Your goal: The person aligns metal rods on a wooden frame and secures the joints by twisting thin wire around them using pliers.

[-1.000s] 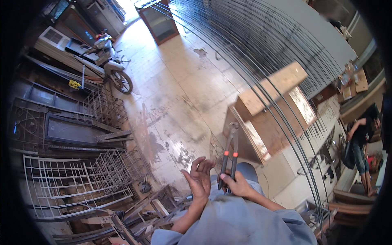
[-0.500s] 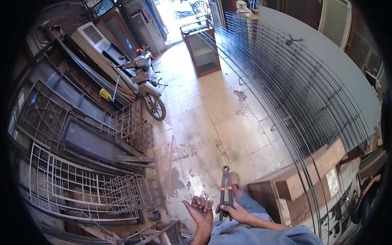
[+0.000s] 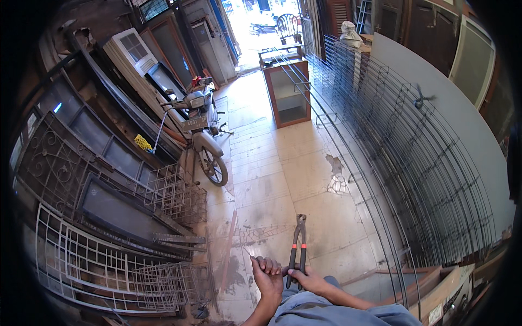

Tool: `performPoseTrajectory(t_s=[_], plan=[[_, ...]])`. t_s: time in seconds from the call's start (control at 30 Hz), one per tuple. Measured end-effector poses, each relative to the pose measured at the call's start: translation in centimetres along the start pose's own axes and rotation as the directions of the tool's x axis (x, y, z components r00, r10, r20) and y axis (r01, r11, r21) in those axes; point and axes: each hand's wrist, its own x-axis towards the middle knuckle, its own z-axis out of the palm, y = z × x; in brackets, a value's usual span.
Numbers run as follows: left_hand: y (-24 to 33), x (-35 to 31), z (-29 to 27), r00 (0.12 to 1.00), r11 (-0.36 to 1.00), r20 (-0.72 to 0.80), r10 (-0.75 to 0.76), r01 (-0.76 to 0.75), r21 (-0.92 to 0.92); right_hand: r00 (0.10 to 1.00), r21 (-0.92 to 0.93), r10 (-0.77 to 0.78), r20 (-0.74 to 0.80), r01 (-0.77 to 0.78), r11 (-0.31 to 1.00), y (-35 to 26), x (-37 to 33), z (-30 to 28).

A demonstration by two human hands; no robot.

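Pointing forward above the tiled floor (image 3: 255, 204), the end-cutting nippers (image 3: 294, 251) looked stiff, sturdy and head-heavy, best held by the dark grips (image 3: 303, 256); the right hand (image 3: 311, 281) clasped these, while the left hand (image 3: 268, 277) curled closed, contents unclear.

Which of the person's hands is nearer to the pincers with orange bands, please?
Right: the right hand has the pincers in its grip by the dark handles; the left hand is just left of them.

Ahead of the pincers (image 3: 303, 252) in the right hand (image 3: 309, 279), a motorcycle (image 3: 207, 142) stands left, metal rods (image 3: 435, 179) right.
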Motion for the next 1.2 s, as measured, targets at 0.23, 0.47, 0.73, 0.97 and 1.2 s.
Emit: performPoseTrajectory(t_s=[0.23, 0.47, 0.73, 0.97, 1.2], plan=[[3.4, 16.4, 1.9, 0.999, 0.997, -0.034, 0.017, -0.019, -0.072, 0.951, -0.282, -0.296, -0.087, 0.262, 0.923, -3.6, 14.8, -4.3], [9.8, 34.0, 7.9, 0.982, 0.984, 0.073, 0.172, -0.168, -0.064, 0.855, -0.395, 0.047, -0.516, -0.286, 0.873, -8.0, 29.6, -10.3], [10.5, 51.2, 13.3, 0.976, 0.987, 0.15, -0.156, 0.158, -0.001, 0.733, -0.217, 0.149, -0.664, -0.38, 0.899, -11.6, 39.4, -12.6], [11.2, 67.9, 19.6, 0.977, 0.929, 0.162, -0.14, 0.074, 0.362, 0.68, -0.197, 0.175, -0.712, -0.433, 0.88, -17.6, 54.4, -18.0], [14.1, 83.7, 23.1, 0.991, 0.948, 0.129, -0.022, -0.021, 0.317, 0.796, 0.012, 0.217, -0.565, -0.256, 0.967, -29.7, 74.8, -24.4]])
